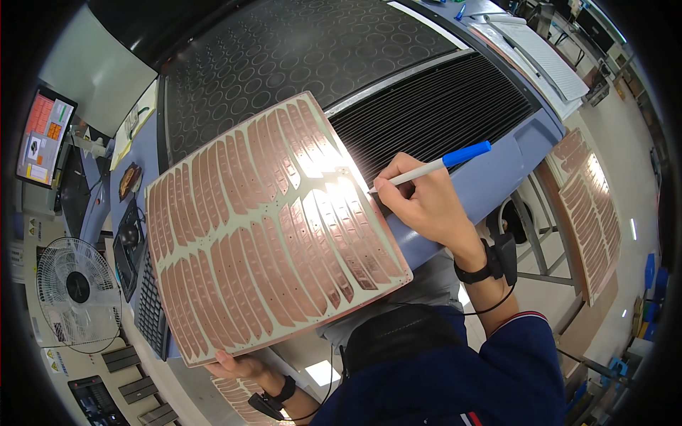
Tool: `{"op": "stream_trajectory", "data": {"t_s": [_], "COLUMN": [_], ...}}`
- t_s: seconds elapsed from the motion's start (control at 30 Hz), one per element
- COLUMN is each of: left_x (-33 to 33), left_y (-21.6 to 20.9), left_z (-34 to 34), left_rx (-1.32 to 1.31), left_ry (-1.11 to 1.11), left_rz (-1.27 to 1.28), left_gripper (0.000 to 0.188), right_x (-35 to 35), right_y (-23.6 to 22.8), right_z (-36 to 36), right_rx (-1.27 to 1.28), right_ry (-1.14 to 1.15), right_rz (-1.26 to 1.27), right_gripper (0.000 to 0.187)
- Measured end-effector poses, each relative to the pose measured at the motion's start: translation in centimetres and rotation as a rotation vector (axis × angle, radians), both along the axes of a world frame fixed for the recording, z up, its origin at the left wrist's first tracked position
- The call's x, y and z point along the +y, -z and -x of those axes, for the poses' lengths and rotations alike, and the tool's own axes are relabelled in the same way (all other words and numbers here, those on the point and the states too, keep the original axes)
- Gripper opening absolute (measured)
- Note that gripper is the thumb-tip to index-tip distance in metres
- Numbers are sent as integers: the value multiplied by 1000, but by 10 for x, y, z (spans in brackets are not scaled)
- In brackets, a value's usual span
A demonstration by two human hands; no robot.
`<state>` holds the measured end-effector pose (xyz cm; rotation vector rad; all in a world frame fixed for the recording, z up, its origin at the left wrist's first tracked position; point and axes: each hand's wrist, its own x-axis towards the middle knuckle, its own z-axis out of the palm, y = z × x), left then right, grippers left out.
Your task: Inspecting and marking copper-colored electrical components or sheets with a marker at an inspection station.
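A large copper-patterned circuit board panel (245, 224) with pale green bands lies tilted across the near edge of the machine in front of me. My left hand (236, 368) grips its lower left edge, the thumb on top and the other fingers hidden beneath. In my right hand (426, 202) is a white marker pen (415, 172) with a blue cap on its back end. Its tip is at the panel's right edge, close to or touching it; I cannot tell which. Bright glare lies on the copper near the tip.
Beyond the panel is the machine's black circle-patterned bed (305, 50) with a ribbed black strip (433, 113). A keyboard (151, 305), a monitor (44, 138) and a fan (78, 287) stand at left. More copper panels (590, 213) lean at right, below a paper-covered clipboard (536, 53).
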<state>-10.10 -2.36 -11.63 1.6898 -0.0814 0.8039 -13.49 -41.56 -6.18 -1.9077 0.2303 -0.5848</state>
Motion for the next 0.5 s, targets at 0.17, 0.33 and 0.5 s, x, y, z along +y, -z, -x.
{"op": "stream_trajectory", "data": {"t_s": [0.17,0.33,0.5], "left_x": [3,-4,4], "left_y": [3,0,8], "left_z": [-1,-1,0], "left_rx": [-1,-29,-1], "left_ry": [13,7,-4], "left_rz": [8,14,65], "left_gripper": [79,71,72], "right_x": [-1,-6,-12], "right_y": [-1,-3,7], "right_z": [2,3,5], "right_rx": [25,1,-83], "right_ry": [8,-49,-34], "right_rz": [-18,-8,-146], "right_gripper": [13,11,10]}}
